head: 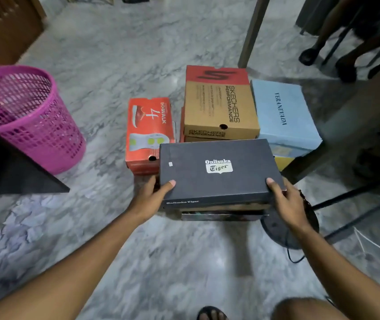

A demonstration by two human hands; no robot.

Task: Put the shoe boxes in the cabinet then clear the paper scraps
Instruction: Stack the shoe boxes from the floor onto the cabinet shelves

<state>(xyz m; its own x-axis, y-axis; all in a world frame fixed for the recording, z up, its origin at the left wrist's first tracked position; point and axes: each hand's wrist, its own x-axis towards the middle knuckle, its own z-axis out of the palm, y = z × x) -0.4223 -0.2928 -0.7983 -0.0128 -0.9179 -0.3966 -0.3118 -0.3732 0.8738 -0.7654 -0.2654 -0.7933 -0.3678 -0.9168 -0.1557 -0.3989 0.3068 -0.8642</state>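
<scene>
Head view looked down on a grey marbled floor [138,54] where shoe boxes stood clustered. Four lids showed plainly: a black cardboard box marked Onitsuka Tiger [219,172], a red box marked GoWalk 4 [148,132], a brown-and-red Skechers Performance box [219,105] and a pale blue box marked Vera Nevada [283,114]. At least three more lay underneath as slivers only: a dark box [223,215] below the black one, another edge beneath the Skechers box, and a yellow corner [282,162] under the blue one, so the full count could not be settled.

The left hand [154,195] clasped the black box's near left corner, thumb on the lid and fingers hidden along the side. The right hand [286,199] gripped the near right corner the same way. The black box sat on top of the dark one, just in front of the Skechers stack and touching the red box's near corner.

One pink plastic mesh wastebasket [27,114] stood well to the left. Many pale crumpled paper scraps [20,225] lay strewn on the floor at lower left, too blurred against the marble to count. A black angled panel [11,172] was cut off at the left edge. A round dark base with a cord [283,229] sat partly hidden behind the right wrist.
</scene>
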